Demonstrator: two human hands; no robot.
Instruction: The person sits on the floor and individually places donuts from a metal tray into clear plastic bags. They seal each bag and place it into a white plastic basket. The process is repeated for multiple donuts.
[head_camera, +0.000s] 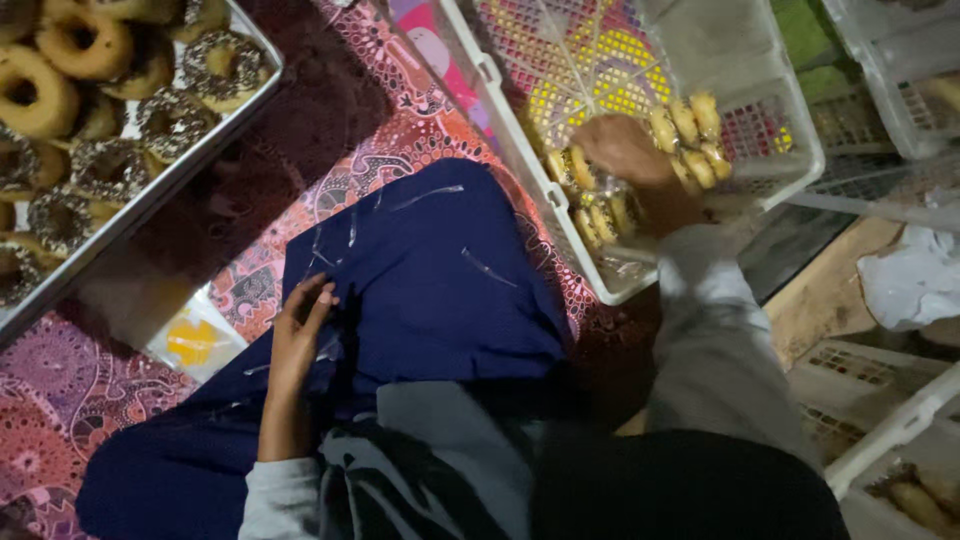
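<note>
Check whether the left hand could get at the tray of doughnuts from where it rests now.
Probably yes. The left hand rests on the dark blue cloth, and only patterned mat lies between it and the metal tray of doughnuts; nothing blocks the way.

A patterned pink and purple mat covers the floor under dim light. Bare wood shows at right, with white crates stacked around.
</note>
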